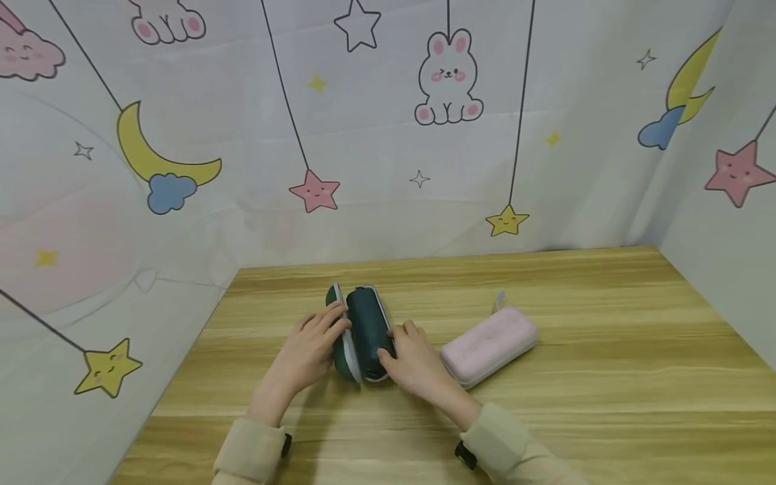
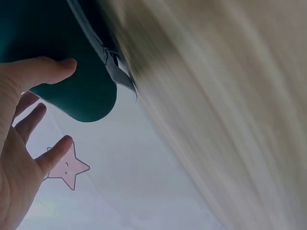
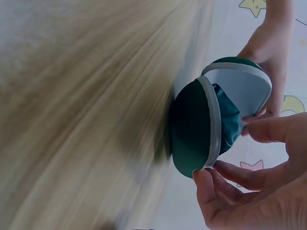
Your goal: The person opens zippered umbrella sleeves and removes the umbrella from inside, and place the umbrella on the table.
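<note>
Head view: the lid [image 1: 343, 367] of a green case [image 3: 192, 129] is held by the left hand [image 1: 309, 343], its thumb [image 2: 48, 71] laid against the outer shell and its fingertips brought to the edge. The right half is gripped at its near right side by the right hand [image 1: 418, 357], with the fingers gathered at the grey rim [image 3: 214, 124]. The two halves are parted, and the case rests left of the middle of the table [image 1: 606, 350].

The shells keep their curve under the fingers, so a light, fairly stiff body is to be expected, best taken by the rims, where a firm edge is offered; the smooth rounded backs may slide or roll if pressed off-centre. In the right half a dark green bundle [image 1: 366, 323] is seated. By its sheen and creases it is judged to be soft, slippery cloth, though too little is shown to tell whether anything firmer is wrapped inside; a full pinch would be safer than a fingertip drag.

Just right of the right hand, a pale pink case [image 1: 491, 343] is laid aslant, with a small loop [image 1: 500, 300] at its far side. Beyond the table's far edge a printed curtain [image 1: 394, 232] is hung.
</note>
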`<state>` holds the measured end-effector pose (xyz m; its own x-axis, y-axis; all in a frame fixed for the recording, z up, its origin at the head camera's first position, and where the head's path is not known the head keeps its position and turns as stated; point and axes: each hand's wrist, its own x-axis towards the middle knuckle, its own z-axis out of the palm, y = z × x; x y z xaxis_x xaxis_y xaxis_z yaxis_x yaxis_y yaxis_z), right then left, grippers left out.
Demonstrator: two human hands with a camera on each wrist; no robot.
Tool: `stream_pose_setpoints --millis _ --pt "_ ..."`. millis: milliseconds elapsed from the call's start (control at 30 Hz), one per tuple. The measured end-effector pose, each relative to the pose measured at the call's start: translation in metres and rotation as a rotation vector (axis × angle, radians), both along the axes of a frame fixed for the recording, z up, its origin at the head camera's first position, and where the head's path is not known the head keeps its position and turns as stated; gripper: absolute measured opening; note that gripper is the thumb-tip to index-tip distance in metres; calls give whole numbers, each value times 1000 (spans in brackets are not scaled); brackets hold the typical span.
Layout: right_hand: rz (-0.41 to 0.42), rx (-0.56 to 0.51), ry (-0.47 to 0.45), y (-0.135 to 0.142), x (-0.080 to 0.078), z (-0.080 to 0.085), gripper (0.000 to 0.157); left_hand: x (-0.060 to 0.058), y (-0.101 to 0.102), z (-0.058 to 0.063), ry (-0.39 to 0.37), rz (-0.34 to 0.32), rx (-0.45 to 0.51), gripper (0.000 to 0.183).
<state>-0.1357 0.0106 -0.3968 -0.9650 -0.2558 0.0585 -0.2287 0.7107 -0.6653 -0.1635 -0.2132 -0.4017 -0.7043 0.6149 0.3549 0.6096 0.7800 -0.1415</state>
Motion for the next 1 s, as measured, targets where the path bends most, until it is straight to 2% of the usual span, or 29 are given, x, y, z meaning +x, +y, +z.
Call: stream_pose_setpoints --millis 167,467,667,867,1000 --pt "-3 6 18 -4 -1 3 42 2 -5 -2 -2 -3 43 52" --pt "11 -1 38 -11 -6 11 44 7 -13 -5 -38 51 102 54" --pt "31 34 51 -18 -12 14 51 10 -15 -5 -71 79 120 53" --pt "97 83 31 -23 -18 14 55 12 -16 -4 -122 116 130 49" --pt "119 96 33 -25 -21 14 57 11 -15 -3 -135 112 129 47"
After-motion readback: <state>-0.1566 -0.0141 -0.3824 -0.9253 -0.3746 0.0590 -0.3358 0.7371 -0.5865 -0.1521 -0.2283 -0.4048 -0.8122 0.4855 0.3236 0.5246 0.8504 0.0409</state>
